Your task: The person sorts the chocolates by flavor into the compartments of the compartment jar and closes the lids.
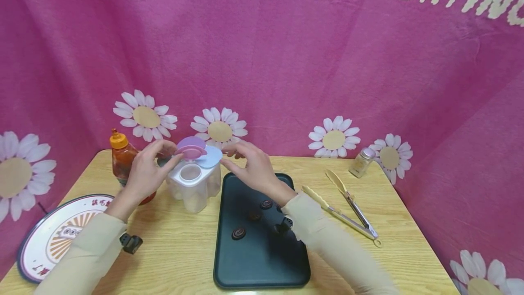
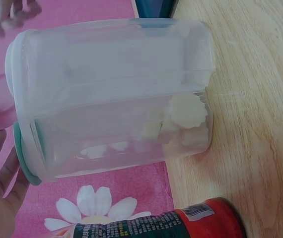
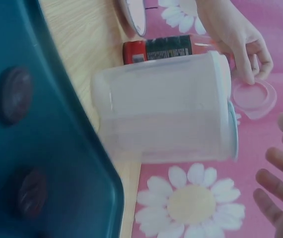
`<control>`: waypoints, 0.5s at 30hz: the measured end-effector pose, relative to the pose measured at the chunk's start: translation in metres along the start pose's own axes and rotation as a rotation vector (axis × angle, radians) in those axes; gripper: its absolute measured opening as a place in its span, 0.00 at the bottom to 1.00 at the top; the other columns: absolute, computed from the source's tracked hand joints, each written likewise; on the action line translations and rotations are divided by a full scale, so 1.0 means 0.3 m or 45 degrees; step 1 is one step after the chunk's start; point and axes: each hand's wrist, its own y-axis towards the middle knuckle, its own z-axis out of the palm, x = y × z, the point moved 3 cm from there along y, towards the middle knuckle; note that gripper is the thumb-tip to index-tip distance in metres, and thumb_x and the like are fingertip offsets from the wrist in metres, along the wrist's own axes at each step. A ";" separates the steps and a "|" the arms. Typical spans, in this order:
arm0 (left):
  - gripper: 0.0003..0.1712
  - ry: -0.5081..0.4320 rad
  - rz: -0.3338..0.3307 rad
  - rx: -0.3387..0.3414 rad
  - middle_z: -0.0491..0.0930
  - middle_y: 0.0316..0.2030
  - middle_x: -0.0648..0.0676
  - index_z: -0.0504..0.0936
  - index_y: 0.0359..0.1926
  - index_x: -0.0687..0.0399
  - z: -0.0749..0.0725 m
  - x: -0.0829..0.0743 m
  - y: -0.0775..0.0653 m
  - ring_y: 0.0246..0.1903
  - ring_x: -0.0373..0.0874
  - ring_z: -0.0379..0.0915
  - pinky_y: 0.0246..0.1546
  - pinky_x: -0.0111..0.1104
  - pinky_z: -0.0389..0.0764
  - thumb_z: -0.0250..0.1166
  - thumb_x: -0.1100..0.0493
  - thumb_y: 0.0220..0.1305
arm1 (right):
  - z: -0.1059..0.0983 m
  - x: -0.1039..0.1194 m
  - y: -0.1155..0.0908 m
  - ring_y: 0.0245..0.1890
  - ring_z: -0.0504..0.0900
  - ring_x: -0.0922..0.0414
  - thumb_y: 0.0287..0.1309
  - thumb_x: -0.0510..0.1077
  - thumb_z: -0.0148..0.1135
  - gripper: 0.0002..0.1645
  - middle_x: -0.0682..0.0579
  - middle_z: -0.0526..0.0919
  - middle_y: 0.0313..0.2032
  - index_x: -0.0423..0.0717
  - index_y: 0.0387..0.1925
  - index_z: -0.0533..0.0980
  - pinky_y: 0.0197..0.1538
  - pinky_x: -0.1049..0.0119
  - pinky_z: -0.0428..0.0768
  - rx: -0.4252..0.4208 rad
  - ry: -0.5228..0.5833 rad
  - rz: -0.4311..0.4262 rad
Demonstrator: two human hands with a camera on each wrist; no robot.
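Observation:
A clear plastic container (image 1: pixel 195 197) with several round lids stands on the table. My left hand (image 1: pixel 149 167) pinches its pink lid (image 1: pixel 191 152), which is tilted up off a round opening (image 1: pixel 190 173). Behind it a purple lid (image 1: pixel 191 141) shows, and a light blue lid (image 1: pixel 210 156) lies flat on the right. A green lid (image 2: pixel 25 153) and pale pieces (image 2: pixel 186 111) inside one compartment appear in the left wrist view. My right hand (image 1: pixel 255 167) hovers just right of the blue lid with loosely bent fingers, holding nothing.
A dark tray (image 1: pixel 262 263) with a few dark swirled cookies (image 1: pixel 239 233) lies under my right forearm. Left are a red sauce bottle (image 1: pixel 123 160) and a round plate (image 1: pixel 45 236). Tongs (image 1: pixel 352 208) and a small shaker jar (image 1: pixel 362 163) are on the right.

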 end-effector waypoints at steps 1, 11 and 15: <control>0.14 -0.002 -0.003 0.004 0.87 0.44 0.62 0.82 0.50 0.61 0.000 0.000 0.001 0.46 0.58 0.84 0.47 0.05 0.64 0.74 0.63 0.66 | -0.016 -0.009 -0.015 0.44 0.88 0.53 0.63 0.48 0.76 0.19 0.51 0.89 0.45 0.48 0.53 0.85 0.47 0.56 0.89 0.000 -0.007 0.010; 0.15 -0.002 -0.027 0.021 0.87 0.45 0.62 0.82 0.51 0.60 -0.002 0.003 0.005 0.47 0.56 0.83 0.47 0.06 0.65 0.74 0.61 0.67 | -0.172 -0.103 -0.198 0.44 0.88 0.51 0.62 0.51 0.75 0.20 0.52 0.89 0.43 0.51 0.54 0.84 0.45 0.53 0.86 -0.005 -0.151 0.078; 0.16 0.003 -0.036 0.022 0.87 0.45 0.61 0.82 0.52 0.60 -0.001 0.001 0.004 0.47 0.56 0.83 0.47 0.07 0.65 0.74 0.60 0.67 | -0.232 -0.141 -0.277 0.44 0.87 0.54 0.62 0.53 0.76 0.23 0.54 0.88 0.45 0.52 0.56 0.84 0.43 0.57 0.85 -0.001 -0.242 0.123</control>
